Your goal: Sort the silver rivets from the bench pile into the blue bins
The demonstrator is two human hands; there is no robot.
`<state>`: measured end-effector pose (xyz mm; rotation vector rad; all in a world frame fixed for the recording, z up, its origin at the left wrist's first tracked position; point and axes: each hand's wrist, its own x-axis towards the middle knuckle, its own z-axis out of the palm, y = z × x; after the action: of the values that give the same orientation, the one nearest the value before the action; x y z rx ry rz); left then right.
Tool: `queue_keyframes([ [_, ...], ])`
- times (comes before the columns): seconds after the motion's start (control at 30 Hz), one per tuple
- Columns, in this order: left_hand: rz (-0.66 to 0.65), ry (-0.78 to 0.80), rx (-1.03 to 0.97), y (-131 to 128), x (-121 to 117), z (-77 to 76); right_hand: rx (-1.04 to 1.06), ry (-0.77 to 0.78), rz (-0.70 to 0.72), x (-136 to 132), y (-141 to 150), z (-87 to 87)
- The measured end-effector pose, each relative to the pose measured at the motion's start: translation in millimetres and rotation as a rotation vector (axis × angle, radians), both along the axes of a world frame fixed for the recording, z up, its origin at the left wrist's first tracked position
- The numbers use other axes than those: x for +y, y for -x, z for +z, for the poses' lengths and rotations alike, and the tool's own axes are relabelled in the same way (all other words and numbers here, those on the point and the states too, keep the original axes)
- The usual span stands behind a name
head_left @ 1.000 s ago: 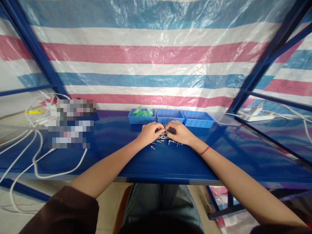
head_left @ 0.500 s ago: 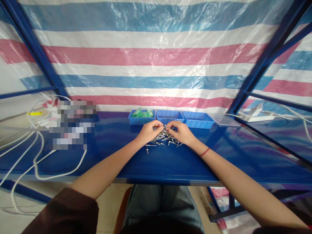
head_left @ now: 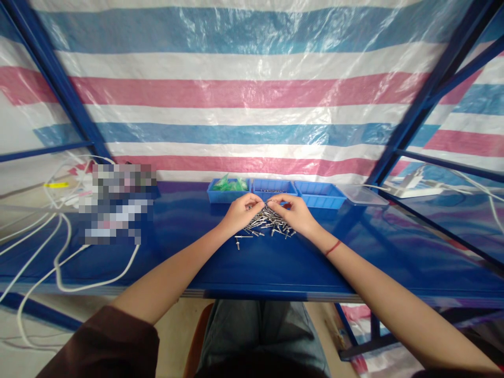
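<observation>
Striped plastic sheeting (head_left: 244, 93) behind a blue tabletop (head_left: 271, 268), two hands over blind rivets (head_left: 271, 221)

Left hand (head_left: 238, 214) and right hand (head_left: 297, 214) curl inward, thumb and forefinger of each drawn close, tips nearly meeting; whether they pinch a rivet, I cannot tell. The blind rivets lie heaped below, on the near side of three blue bins (head_left: 321, 201)

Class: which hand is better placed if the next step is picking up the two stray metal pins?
Probably the left hand: the two stray pins lie on its side of the pile, nearer it than the right hand.
</observation>
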<state>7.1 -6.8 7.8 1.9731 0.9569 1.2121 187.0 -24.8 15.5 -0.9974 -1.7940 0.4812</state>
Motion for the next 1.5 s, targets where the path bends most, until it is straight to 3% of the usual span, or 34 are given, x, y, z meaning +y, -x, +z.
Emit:
queue_keyframes([
  [0.23,-0.07,0.032,0.015,-2,-4,0.3,0.021,-0.045,-0.004,-3,1,-0.5],
  [0.57,0.083,-0.235,0.138,0,-10,7.7,-0.11,-0.209,0.006,-6,-2,6.3],
  [0.73,0.098,-0.23,0.168,0,-7,5.9,-0.244,-0.094,0.06,-4,-3,5.3],
  [0.87,0.083,-0.253,0.224,3,-5,6.3,-0.168,-0.066,-0.128,3,-14,7.7],
  [1.0,0.023,-0.358,0.424,11,-10,17.9,-0.074,-0.069,-0.388,11,-34,13.6],
  [1.13,-0.067,-0.345,0.607,23,-14,31.3,-0.174,-0.076,-0.484,17,-48,15.1],
  [1.3,-0.146,-0.181,0.715,42,-16,46.2,-0.269,-0.11,-0.621,22,-60,16.5],
  [1.37,-0.171,-0.066,0.722,52,-18,53.1,-0.303,-0.093,-0.733,23,-70,17.6],
  [1.5,-0.346,0.231,0.746,65,-22,61.4,-0.38,0.016,-0.885,23,-86,17.5],
])
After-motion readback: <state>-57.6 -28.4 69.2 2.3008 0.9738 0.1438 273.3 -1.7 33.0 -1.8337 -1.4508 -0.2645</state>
